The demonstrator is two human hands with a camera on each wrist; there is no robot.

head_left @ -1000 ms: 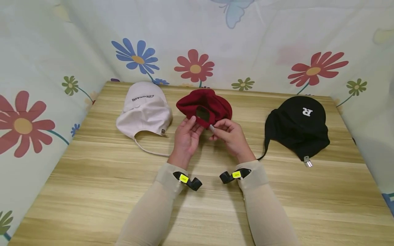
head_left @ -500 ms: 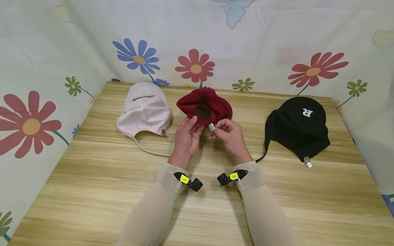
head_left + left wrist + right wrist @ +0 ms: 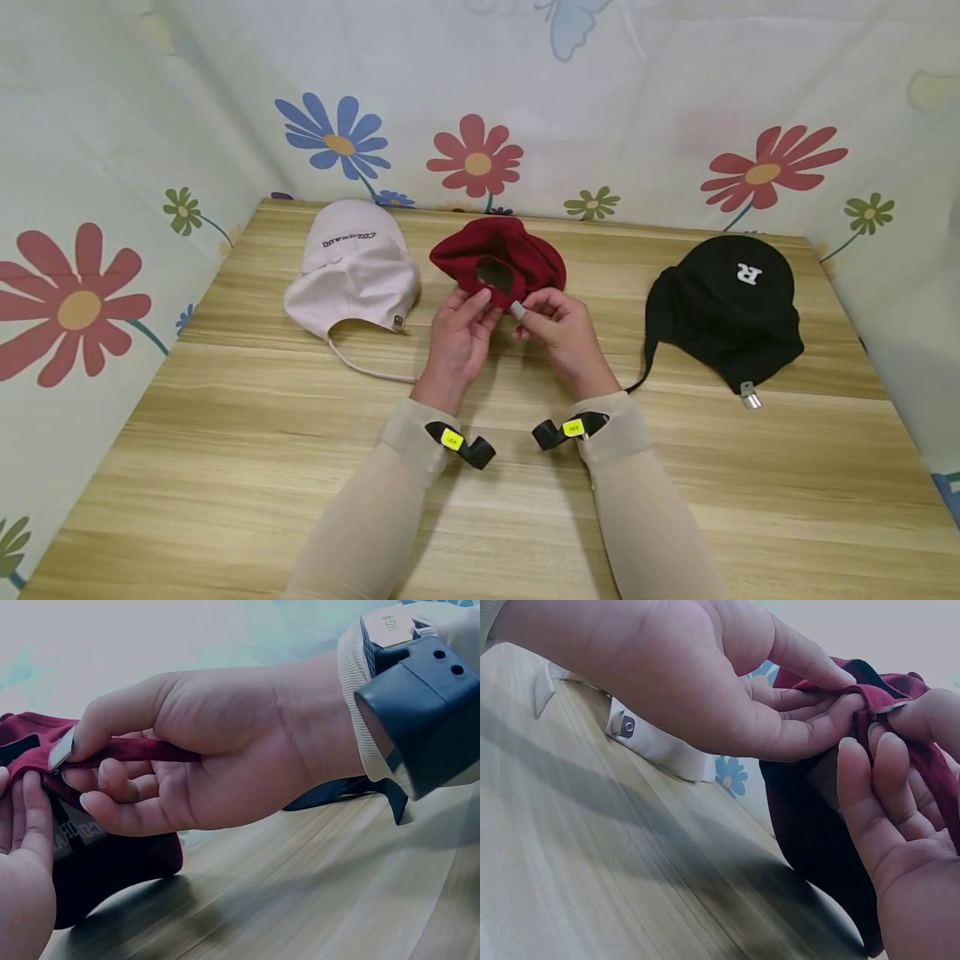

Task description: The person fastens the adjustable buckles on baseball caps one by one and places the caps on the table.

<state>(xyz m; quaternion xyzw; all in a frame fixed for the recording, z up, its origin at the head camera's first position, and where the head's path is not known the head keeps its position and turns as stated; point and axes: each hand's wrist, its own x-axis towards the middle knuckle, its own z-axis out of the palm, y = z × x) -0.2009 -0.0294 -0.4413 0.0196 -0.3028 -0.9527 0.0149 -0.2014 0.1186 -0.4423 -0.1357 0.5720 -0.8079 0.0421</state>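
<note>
A dark red cap (image 3: 517, 242) lies at the back middle of the table, its rear opening toward me. My left hand (image 3: 459, 342) pinches the cap's back band below that opening, thumb on top. A small silver metal buckle (image 3: 62, 749) sits on the band. My right hand (image 3: 561, 335) pinches this buckle between thumb and fingers. The loose red strap (image 3: 157, 750) runs back from the buckle under the right thumb to the palm in the left wrist view. The hands are close together, fingertips right beside the buckle.
To the left lies a pale pink cap (image 3: 352, 267) marked COLORADO, its thin strap reaching toward the left wrist. A black cap (image 3: 727, 308) with a white R lies at right, a metal buckle (image 3: 750, 395) at its edge. Flowered cloth (image 3: 637, 108) hangs behind the wooden table (image 3: 225, 467).
My left thumb has slid slightly right along the band, closer to the buckle. The silver buckle has tilted a little in the right fingers. The caps at the sides have stayed put.
</note>
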